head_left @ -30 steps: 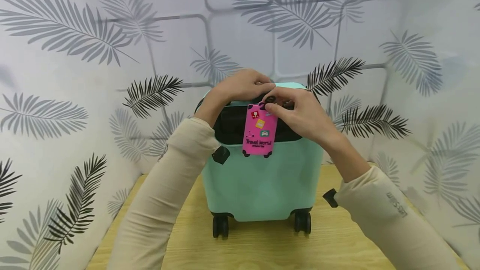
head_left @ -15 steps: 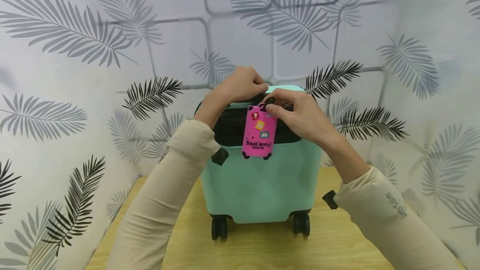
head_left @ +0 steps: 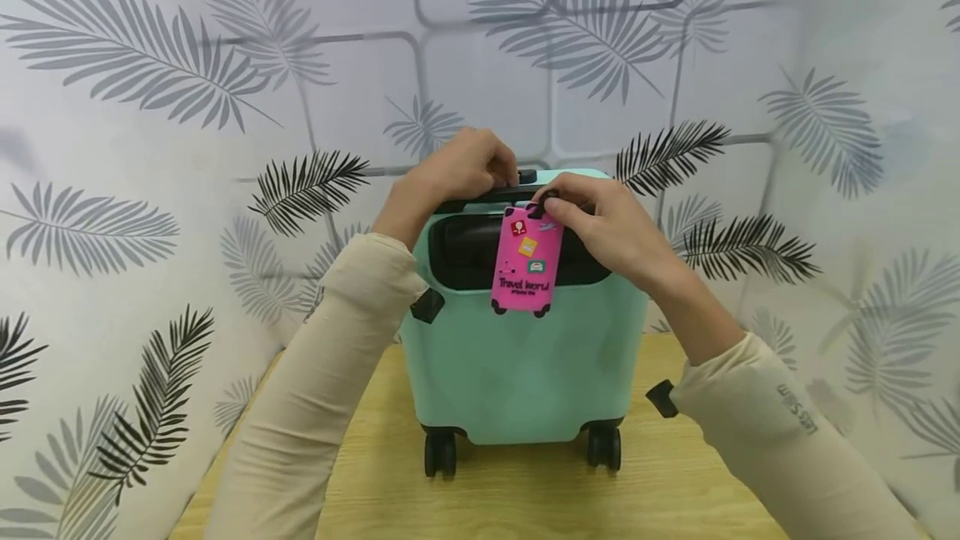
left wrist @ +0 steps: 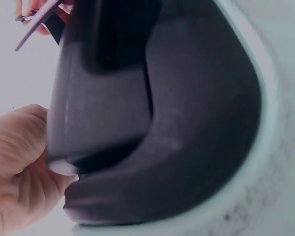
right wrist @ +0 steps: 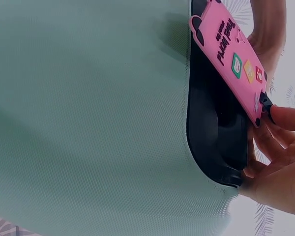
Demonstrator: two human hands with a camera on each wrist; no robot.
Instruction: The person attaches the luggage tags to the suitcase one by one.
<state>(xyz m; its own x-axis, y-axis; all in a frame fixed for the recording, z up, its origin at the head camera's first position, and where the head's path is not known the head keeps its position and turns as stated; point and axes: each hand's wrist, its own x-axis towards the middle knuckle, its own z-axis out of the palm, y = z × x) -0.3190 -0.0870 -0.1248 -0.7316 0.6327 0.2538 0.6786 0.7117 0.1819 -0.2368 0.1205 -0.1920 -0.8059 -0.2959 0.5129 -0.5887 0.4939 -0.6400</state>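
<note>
A mint-green suitcase stands upright on a wooden table, its black recessed panel facing me. My left hand is at the top left of the case, fingers curled at the black carry handle; in the left wrist view that hand lies against the handle's end, fingertips hidden. With thumb and fingers, my right hand pinches the black strap of a pink luggage tag. The tag, printed "Travel World", hangs before the panel. The right wrist view shows the thumb on the strap.
Black caster wheels carry the case on the table. Close behind it rises a pale wall with grey and black leaf prints. A black button piece sits on the case's top.
My left hand has shifted left along the top of the case, away from the right hand, exposing more of the handle. The right hand still pinches the tag's strap, shifted slightly right.
</note>
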